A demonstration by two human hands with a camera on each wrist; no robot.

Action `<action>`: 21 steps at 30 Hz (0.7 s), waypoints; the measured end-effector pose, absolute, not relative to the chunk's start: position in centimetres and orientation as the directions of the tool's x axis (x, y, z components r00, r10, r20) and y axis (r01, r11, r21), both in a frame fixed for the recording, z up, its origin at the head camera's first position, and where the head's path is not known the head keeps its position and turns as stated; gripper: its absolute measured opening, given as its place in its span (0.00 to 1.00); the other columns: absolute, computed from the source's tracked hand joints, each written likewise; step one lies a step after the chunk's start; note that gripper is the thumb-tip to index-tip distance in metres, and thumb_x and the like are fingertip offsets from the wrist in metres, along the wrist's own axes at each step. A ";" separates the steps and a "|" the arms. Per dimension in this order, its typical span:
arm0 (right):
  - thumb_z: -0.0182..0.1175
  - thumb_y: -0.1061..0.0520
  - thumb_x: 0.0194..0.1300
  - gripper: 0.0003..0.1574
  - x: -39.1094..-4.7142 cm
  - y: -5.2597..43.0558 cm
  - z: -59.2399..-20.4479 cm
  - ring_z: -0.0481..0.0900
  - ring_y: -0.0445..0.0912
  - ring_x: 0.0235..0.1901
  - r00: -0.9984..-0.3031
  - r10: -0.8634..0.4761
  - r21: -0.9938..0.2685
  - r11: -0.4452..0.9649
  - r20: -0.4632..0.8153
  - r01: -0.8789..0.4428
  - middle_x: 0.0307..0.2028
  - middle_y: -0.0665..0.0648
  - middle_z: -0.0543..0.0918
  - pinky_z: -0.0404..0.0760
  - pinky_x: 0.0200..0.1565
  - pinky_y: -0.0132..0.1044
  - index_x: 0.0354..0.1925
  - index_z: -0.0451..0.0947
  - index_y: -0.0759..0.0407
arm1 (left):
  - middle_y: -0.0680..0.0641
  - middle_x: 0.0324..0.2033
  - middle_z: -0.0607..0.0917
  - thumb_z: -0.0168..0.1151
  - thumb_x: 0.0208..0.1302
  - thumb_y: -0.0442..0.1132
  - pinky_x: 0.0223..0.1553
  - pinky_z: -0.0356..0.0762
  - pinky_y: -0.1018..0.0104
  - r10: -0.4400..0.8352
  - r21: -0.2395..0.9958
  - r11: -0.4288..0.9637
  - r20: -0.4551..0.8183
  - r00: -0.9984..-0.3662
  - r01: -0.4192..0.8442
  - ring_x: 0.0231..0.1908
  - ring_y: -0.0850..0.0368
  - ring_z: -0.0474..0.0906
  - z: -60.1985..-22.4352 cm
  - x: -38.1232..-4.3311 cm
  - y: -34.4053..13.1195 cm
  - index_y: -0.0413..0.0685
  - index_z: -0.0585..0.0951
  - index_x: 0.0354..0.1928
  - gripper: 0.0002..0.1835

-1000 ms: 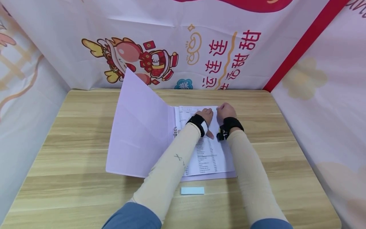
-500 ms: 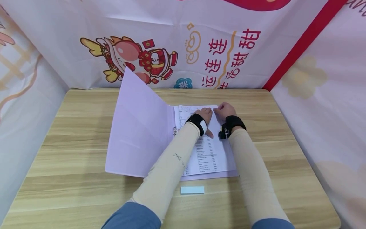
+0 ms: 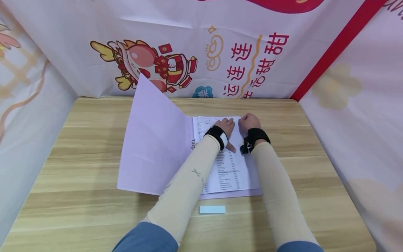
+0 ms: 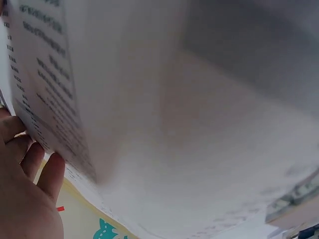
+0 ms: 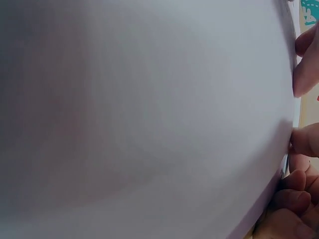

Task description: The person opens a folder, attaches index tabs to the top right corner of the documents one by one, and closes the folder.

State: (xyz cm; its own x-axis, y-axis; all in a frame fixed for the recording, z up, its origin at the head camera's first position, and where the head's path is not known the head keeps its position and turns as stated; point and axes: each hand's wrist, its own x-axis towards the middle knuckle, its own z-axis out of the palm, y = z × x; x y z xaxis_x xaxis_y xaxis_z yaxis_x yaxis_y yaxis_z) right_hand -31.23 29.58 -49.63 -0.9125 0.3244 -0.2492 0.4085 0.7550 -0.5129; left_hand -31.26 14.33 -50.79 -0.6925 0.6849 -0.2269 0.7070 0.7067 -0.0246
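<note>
A lilac ring binder (image 3: pixel 154 140) lies on the table with its front cover raised at the left. Inside it, printed paper sheets (image 3: pixel 244 175) sit beside the metal ring clip (image 3: pixel 193 144). My left hand (image 3: pixel 227 127) rests on the upper part of the sheets, fingers straight and thumb spread. At the top right corner of the stack, my right hand (image 3: pixel 250 123) has its fingers curled and pinches the edge of the sheets. In the right wrist view, the curled fingers (image 5: pixel 294 199) are at the edge, with the paper filling most of the picture.
A small pale blue strip (image 3: pixel 212 210) lies on the wooden table (image 3: pixel 78 168) just in front of the binder. Printed cloth walls (image 3: pixel 176 21) stand along the back and both sides of the table.
My right hand's fingertips reached slightly left over the sheets' top corner, then drew back right to the edge. The left hand and the binder have stayed in place.
</note>
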 end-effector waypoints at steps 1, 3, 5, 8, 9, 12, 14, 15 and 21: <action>0.54 0.50 0.75 0.15 -31.2 29.5 -49.6 0.76 0.56 0.46 -0.912 0.325 -0.513 0.754 -0.251 0.411 0.43 0.61 0.79 0.74 0.49 0.47 0.42 0.75 0.61 | 0.45 0.80 0.52 0.65 0.34 0.86 0.72 0.61 0.54 0.681 -0.027 0.710 -0.229 -0.696 0.704 0.77 0.50 0.52 -50.9 -31.3 14.3 0.45 0.54 0.80 0.76; 0.55 0.48 0.76 0.17 -31.2 29.4 -49.5 0.76 0.56 0.45 -0.908 0.325 -0.513 0.750 -0.264 0.418 0.43 0.61 0.79 0.74 0.47 0.46 0.42 0.76 0.61 | 0.46 0.80 0.53 0.65 0.34 0.86 0.72 0.59 0.54 0.673 -0.027 0.717 -0.234 -0.701 0.697 0.77 0.51 0.51 -51.0 -31.3 14.4 0.47 0.53 0.81 0.77; 0.55 0.47 0.76 0.18 -31.1 29.3 -49.4 0.76 0.56 0.44 -0.909 0.321 -0.513 0.751 -0.268 0.416 0.42 0.61 0.78 0.74 0.46 0.46 0.43 0.75 0.62 | 0.47 0.80 0.54 0.65 0.34 0.86 0.72 0.58 0.54 0.673 -0.023 0.718 -0.233 -0.702 0.696 0.77 0.51 0.51 -51.1 -31.4 14.4 0.47 0.53 0.81 0.76; 0.53 0.47 0.77 0.18 -31.0 29.3 -49.3 0.75 0.56 0.44 -0.909 0.320 -0.510 0.753 -0.268 0.416 0.42 0.61 0.78 0.74 0.45 0.45 0.43 0.75 0.62 | 0.47 0.79 0.55 0.65 0.34 0.86 0.71 0.60 0.54 0.674 -0.028 0.718 -0.226 -0.704 0.696 0.76 0.51 0.53 -51.0 -31.3 14.4 0.47 0.55 0.80 0.76; 0.52 0.48 0.78 0.18 -31.0 29.3 -49.3 0.75 0.56 0.44 -0.912 0.317 -0.506 0.759 -0.261 0.409 0.42 0.61 0.78 0.74 0.45 0.46 0.43 0.74 0.62 | 0.47 0.79 0.57 0.66 0.34 0.86 0.70 0.61 0.53 0.675 -0.028 0.717 -0.219 -0.704 0.696 0.75 0.51 0.54 -50.9 -31.2 14.4 0.47 0.55 0.80 0.75; 0.50 0.48 0.78 0.17 -30.9 29.5 -49.3 0.75 0.56 0.44 -0.917 0.311 -0.501 0.769 -0.249 0.397 0.43 0.62 0.78 0.74 0.46 0.47 0.43 0.74 0.62 | 0.48 0.77 0.61 0.67 0.33 0.86 0.66 0.66 0.54 0.677 -0.035 0.718 -0.198 -0.709 0.695 0.73 0.52 0.58 -50.7 -31.0 14.5 0.46 0.59 0.79 0.75; 0.52 0.49 0.77 0.17 -30.8 29.6 -49.2 0.75 0.56 0.45 -0.921 0.301 -0.502 0.774 -0.245 0.387 0.43 0.62 0.78 0.74 0.47 0.47 0.42 0.74 0.62 | 0.48 0.74 0.65 0.68 0.32 0.85 0.63 0.68 0.55 0.678 -0.032 0.720 -0.180 -0.713 0.693 0.71 0.53 0.62 -50.6 -30.8 14.6 0.45 0.61 0.77 0.73; 0.53 0.49 0.77 0.16 -30.8 29.6 -49.3 0.75 0.56 0.44 -0.923 0.296 -0.506 0.773 -0.245 0.383 0.43 0.62 0.78 0.74 0.47 0.47 0.42 0.74 0.62 | 0.48 0.72 0.66 0.69 0.32 0.84 0.61 0.69 0.55 0.677 -0.031 0.722 -0.174 -0.715 0.691 0.70 0.53 0.63 -50.5 -30.7 14.6 0.45 0.62 0.77 0.73; 0.57 0.49 0.75 0.17 -31.3 30.2 -49.9 0.75 0.56 0.44 -0.935 0.255 -0.502 0.792 -0.246 0.348 0.41 0.61 0.77 0.73 0.48 0.45 0.40 0.73 0.62 | 0.48 0.68 0.69 0.72 0.35 0.80 0.62 0.74 0.50 0.679 -0.034 0.719 -0.179 -0.712 0.695 0.67 0.52 0.66 -49.9 -30.1 14.6 0.42 0.64 0.75 0.70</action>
